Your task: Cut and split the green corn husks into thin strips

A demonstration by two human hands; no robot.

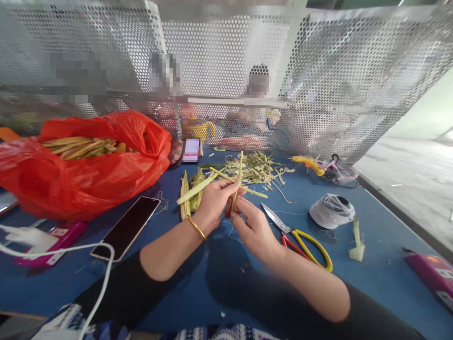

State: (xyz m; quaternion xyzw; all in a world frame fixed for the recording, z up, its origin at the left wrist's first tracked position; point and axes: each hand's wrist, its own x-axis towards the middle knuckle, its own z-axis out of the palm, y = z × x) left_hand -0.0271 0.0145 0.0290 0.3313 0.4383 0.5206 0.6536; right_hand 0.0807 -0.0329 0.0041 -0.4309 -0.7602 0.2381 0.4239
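Observation:
Crossed pale-green leaf strips are held between both hands at the middle of the table. My left hand, with a gold bangle at the wrist, pinches them near the crossing. Just below and to the right, my right hand has its fingers closed round the lower end of a strip. One wider strip sticks out leftward behind my left hand. Beside my right hand lie scissors with one red and one yellow handle, blades parted. A pile of leaf trimmings lies beyond the hands.
At left stands a red plastic bag of dry strips, near a dark phone, a purple power strip and a white cable. A white thread spool sits right. A perforated metal screen closes the back; people sit beyond.

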